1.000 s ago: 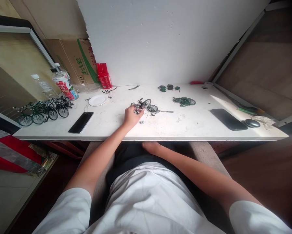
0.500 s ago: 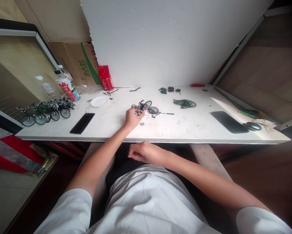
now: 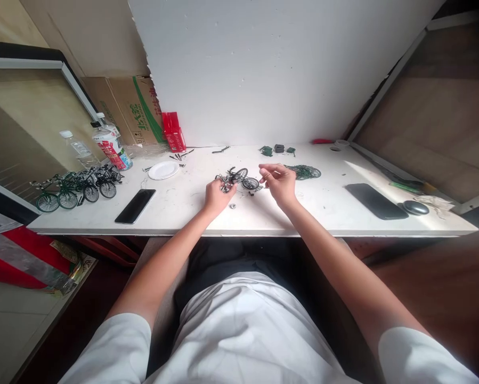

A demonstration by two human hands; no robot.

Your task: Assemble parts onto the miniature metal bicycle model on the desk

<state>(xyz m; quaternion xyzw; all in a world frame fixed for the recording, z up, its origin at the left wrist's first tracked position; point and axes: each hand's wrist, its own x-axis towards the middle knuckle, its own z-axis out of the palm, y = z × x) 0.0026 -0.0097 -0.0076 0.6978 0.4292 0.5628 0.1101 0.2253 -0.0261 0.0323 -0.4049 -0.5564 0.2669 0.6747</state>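
Observation:
A small green model bicycle [image 3: 239,177] lies partly built in the middle of the white table [image 3: 323,216]. My left hand [image 3: 216,194] is closed on its left end and holds it down on the tabletop. My right hand [image 3: 278,182] hovers just right of the bicycle's wheel, its fingertips pinched together near a thin screwdriver that it mostly hides. Whether the fingers grip anything is too small to tell. A tiny silver part [image 3: 232,205] lies on the table between my hands.
Several finished model bicycles [image 3: 77,185] stand at the left edge, near bottles [image 3: 112,145] and a white dish [image 3: 163,170]. A black phone [image 3: 136,206] lies left, another black phone [image 3: 375,200] and a mouse [image 3: 414,207] right. Green parts [image 3: 306,172] lie beyond my right hand.
My right hand rose from my lap under the table edge to the tabletop, right of the bicycle. The left hand stayed on the bicycle.

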